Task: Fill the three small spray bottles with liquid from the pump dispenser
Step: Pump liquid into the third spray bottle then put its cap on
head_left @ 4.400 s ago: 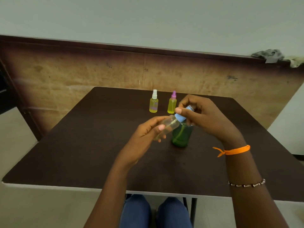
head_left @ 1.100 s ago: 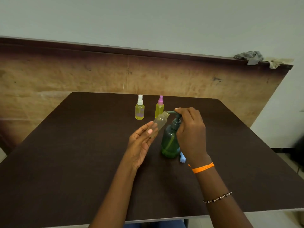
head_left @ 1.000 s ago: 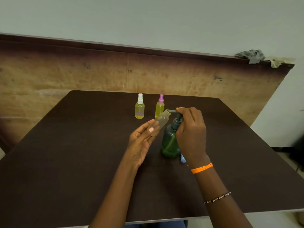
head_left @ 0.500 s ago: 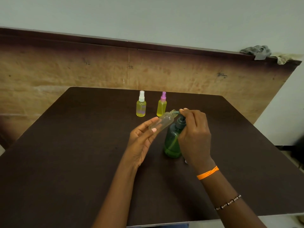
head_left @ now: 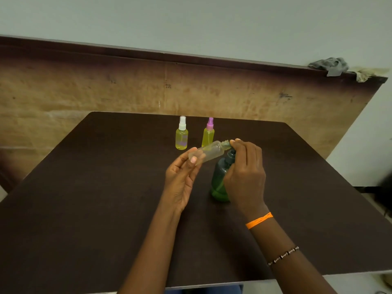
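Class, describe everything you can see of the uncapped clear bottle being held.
The clear bottle is small, cylindrical, of see-through plastic, looking nearly empty. Its cap is off, baring a threaded neck. It lies tilted, neck up and rightward, at the green pump dispenser spout. The left hand pinches its lower end; the right hand is on the pump.

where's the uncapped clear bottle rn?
Head view, centre: the small clear uncapped plastic bottle is tilted in the left hand, its open neck at the green pump dispenser's nozzle, under the right hand.

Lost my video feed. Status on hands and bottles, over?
Left hand holds the uncapped clear bottle, tilted, mouth at the pump spout. Right hand on the green dispenser pump. Two yellow bottles capped behind. Nothing blocking.
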`<state>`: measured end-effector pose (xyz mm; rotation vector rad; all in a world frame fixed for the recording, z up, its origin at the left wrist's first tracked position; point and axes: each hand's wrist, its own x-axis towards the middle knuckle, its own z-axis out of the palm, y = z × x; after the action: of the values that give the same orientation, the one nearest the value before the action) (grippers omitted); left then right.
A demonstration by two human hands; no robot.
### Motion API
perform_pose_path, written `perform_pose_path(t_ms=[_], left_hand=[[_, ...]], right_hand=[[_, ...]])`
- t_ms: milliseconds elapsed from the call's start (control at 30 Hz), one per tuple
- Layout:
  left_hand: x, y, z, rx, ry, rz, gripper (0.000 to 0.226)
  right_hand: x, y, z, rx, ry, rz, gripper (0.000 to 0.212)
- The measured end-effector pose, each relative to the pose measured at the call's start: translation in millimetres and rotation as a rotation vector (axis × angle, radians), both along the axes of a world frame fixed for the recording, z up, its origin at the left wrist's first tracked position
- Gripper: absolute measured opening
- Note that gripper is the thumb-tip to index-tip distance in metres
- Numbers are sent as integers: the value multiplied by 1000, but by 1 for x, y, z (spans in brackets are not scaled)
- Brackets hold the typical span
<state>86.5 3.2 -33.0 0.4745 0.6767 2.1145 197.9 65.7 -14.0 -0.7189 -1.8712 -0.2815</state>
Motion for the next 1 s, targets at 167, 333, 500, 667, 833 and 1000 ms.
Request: perform_pose_path(t_ms=[167,333,500,667,833,1000], left_hand=[[0,3,5,21,-47,39,23],[-1,3,4,13,-22,49,22],[-5,6,3,-8,-25,59,19],[-4,4,3,4,-8,35,24],[-5,5,-1,-2,5,30,33],[-9,5,-4,-6,2,34,53]], right_hand=[[3,0,15,-20,-25,24,33],[0,-3,15,-14,16,-5,34],[-2,4,2,18,71,-7,29],[1,6,22,-3,25,19,28],[-1,2,8,0,93,-13,30],[0,6,4,14,84,36,29]])
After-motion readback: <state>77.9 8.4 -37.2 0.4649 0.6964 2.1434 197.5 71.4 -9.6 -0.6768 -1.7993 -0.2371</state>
